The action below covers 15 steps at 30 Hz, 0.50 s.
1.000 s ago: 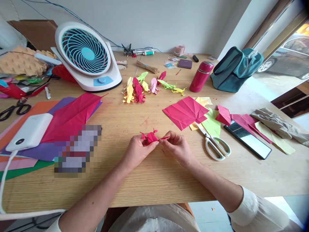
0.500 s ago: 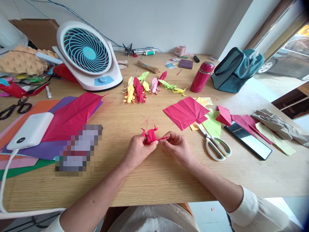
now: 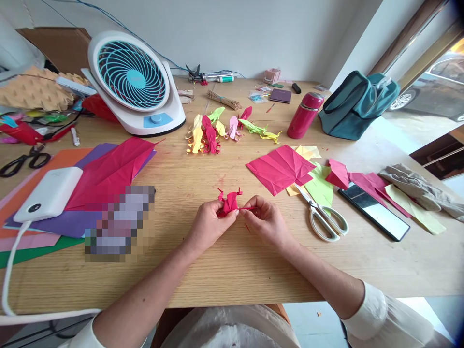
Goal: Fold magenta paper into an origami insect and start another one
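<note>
A small folded red paper figure (image 3: 229,203) with thin curled limbs is held near the middle of the wooden table. My left hand (image 3: 209,223) pinches its body between thumb and fingers. On its right side, my right hand (image 3: 266,217) is closed on a thin red limb of the same figure. A small red sliver (image 3: 247,227) shows beneath my right fingers. Beyond my hands stands a cluster of folded paper figures (image 3: 210,135) in red, yellow, green and pink.
White-handled scissors (image 3: 328,223), a dark phone (image 3: 375,212) and a creased red sheet (image 3: 281,169) are at right. A red flask (image 3: 305,115) and teal bag (image 3: 357,106) stand behind. At left are coloured paper sheets (image 3: 108,169), a white power bank (image 3: 49,193) and a fan (image 3: 132,79).
The whole view has shifted slightly. Both hands keep their grip on the red figure, with hardly any movement between them.
</note>
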Each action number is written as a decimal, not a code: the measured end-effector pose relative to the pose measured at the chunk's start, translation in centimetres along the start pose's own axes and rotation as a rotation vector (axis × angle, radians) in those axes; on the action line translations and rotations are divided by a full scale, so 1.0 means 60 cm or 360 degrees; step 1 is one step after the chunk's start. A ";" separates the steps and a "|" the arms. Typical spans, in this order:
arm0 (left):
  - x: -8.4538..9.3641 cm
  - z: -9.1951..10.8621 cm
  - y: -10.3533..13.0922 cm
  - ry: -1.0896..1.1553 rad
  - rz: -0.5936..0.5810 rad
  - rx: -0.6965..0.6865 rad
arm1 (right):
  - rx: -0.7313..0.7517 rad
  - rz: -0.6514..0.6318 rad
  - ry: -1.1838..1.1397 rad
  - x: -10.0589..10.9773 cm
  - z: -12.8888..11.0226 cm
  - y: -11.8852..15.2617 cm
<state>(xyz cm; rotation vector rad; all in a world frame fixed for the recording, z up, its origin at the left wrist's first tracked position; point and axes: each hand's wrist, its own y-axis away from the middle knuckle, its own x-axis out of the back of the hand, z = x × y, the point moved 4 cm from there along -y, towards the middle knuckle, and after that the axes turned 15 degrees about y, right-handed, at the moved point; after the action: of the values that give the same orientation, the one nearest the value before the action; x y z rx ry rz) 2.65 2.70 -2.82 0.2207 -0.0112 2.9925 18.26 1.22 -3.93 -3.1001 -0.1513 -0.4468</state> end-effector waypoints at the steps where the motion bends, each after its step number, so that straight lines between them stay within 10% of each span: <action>1: 0.000 0.003 0.001 -0.0015 0.0017 -0.0038 | 0.0010 0.0019 0.0033 0.000 -0.002 0.002; 15: -0.003 0.012 0.005 -0.0009 0.0055 -0.0192 | 0.0270 0.0175 0.0414 0.009 -0.023 0.013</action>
<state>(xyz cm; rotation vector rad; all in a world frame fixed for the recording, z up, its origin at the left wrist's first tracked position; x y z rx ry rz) 2.92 2.38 -2.16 0.2172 -0.1974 3.0120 18.45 0.49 -2.46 -2.8347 -0.0149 -0.7809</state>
